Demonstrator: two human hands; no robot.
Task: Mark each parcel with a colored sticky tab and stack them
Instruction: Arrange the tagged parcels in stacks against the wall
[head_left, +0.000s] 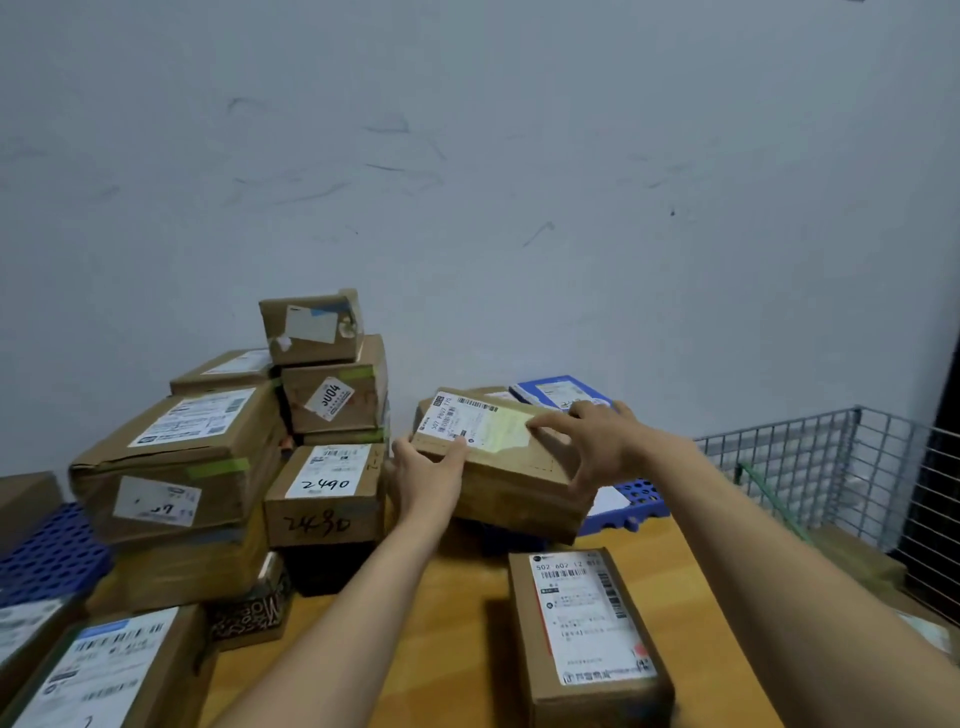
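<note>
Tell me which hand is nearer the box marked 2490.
Left. The left hand grips the left end of the held parcel, just right of the 2490 box; the right hand is farther right, on the parcel's top.

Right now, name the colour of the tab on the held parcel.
Tab on the parcel: pale yellow, head view.

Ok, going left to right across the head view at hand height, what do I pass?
From the left: blue perforated tray → large green-taped parcel → parcel marked 2490 → left hand → held parcel bearing a yellow tab → right hand → wire basket.
</note>
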